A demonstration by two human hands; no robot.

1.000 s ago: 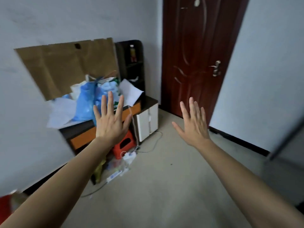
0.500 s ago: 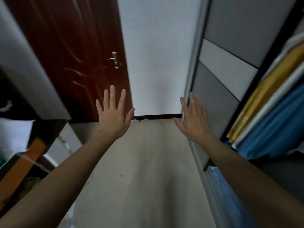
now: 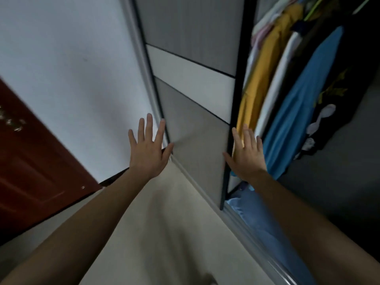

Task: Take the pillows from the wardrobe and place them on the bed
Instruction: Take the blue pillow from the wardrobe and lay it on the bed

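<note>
Although the head view was tilted and smeared by motion, the wardrobe [image 3: 195,83] was identifiable on the right, its grey and white sliding door [image 3: 191,120] drawn across the near section and the section beyond it standing exposed. No pillow could be made out anywhere in that exposed section; a pale blue fabric mass [image 3: 253,214] lay low inside behind the door's lower edge, partly covered by the right forearm, and what it was could not be determined. Hanging within were a yellow garment [image 3: 261,64], a white garment [image 3: 275,83], a blue garment [image 3: 298,108] and a dark printed garment [image 3: 337,93], their tops cut off by the frame. The left hand [image 3: 149,150] was raised flat, fingers spread, holding nothing, in front of the white wall [image 3: 72,58]. The right hand [image 3: 247,156] was likewise flat and empty, fingers extended, at the door's dark edge; contact could not be confirmed. A red-brown door [image 3: 30,167] was cropped at the left.
</note>
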